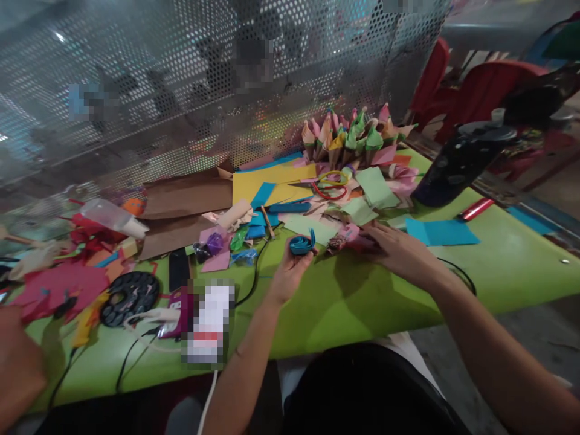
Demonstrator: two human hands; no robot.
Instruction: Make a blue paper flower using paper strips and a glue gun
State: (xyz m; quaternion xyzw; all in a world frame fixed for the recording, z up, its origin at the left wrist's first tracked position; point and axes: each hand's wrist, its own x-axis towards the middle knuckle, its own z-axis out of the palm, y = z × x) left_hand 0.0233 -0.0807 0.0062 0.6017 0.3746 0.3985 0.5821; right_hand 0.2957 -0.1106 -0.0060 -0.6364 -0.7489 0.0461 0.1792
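My left hand (290, 275) is closed around a curled blue paper strip (302, 244), rolled into loose layers, with its loose end sticking up. It is raised over the front of the green table. My right hand (403, 254) lies low over the table to the right, with fingers stretched leftward beside a crumpled pink paper piece (348, 233). Its fingertips are partly hidden, and I cannot tell whether they touch that piece. Pale green paper sheets (312, 229) lie just behind both hands. A folded blue paper (441, 232) is to the right of my right hand.
Paper cones (353, 142) stand at the back by a perforated metal screen (181, 90). A dark tumbler (464, 163) stands at right. Scissors (333, 184), yellow paper (272, 179), a phone (180, 269), a black round tray (130, 298) and cables clutter the table. Another person's hand (18, 362) is at left.
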